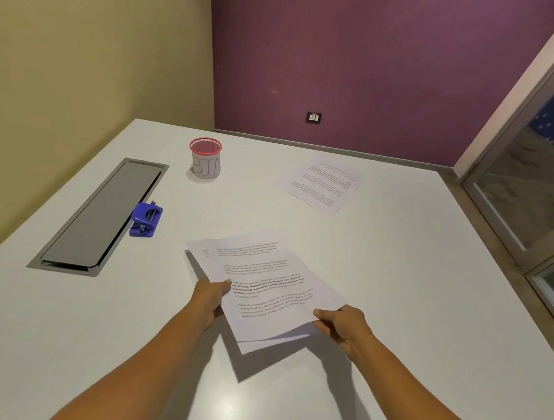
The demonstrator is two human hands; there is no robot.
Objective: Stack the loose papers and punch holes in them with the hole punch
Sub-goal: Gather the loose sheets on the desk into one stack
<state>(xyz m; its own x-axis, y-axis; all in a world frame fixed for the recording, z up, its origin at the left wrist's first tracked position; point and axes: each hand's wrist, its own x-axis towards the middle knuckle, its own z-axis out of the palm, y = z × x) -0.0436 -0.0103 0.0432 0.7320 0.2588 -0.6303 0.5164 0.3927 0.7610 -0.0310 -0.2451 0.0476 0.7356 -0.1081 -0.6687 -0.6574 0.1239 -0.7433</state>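
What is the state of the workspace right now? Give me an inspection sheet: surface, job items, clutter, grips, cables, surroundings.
Surface: white table with a closed grey hatch set into its left side.
Job's things: paper stack held at the near middle, sheets fanned and uneven; loose paper lies apart at the far right; blue hole punch stands beside the hatch, untouched.
Clutter: red-rimmed cup marked BIN.
Grips: left hand and right hand each pinch one side of the paper stack.
Cables: nothing seen.
Surroundings: yellow wall, purple wall with a socket, glazed door at right.
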